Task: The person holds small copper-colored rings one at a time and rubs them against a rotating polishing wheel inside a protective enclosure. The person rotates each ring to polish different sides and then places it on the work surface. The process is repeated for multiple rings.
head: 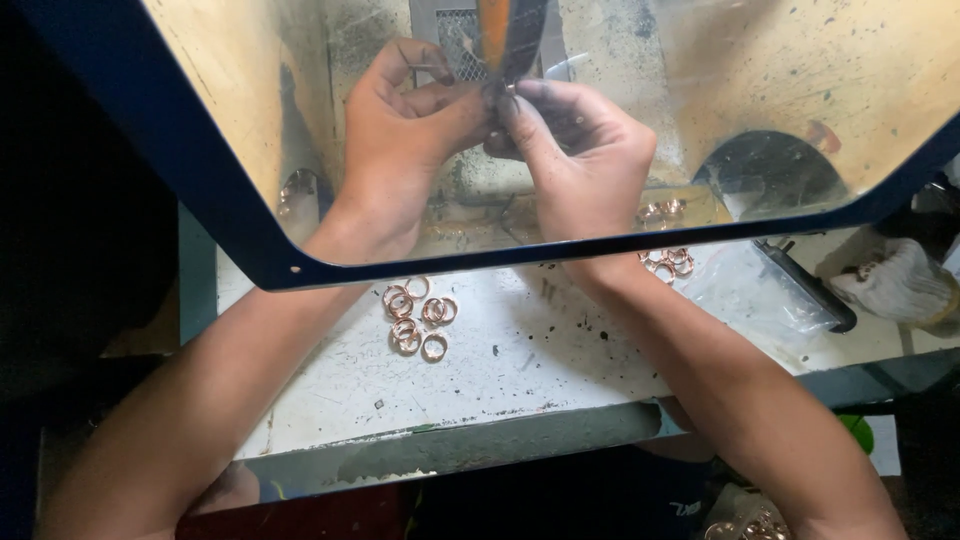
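Behind a smeared shield, left hand and right hand pinching a ring against the wheel at upper centre, fingertips risking abrasion, ring liable to slip.

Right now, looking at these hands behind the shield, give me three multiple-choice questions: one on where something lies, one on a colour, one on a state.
1. Where does the loose pile of rings lie?
A. On the white work surface, between the forearms
B. Inside a blue bowl
C. On the floor

2. What colour are those rings?
A. Green
B. Copper-pink
C. Black

3. How are the left hand and the right hand placed?
A. Resting flat and apart
B. Both pinching at one small piece, fingertips together, behind the clear shield
C. Both wearing gloves

Answers: 1 A, the pile sits on the speckled white surface just below the shield's blue rim. 2 B, they shine copper-pink. 3 B, bare fingertips meet at the small piece near the dark wheel.
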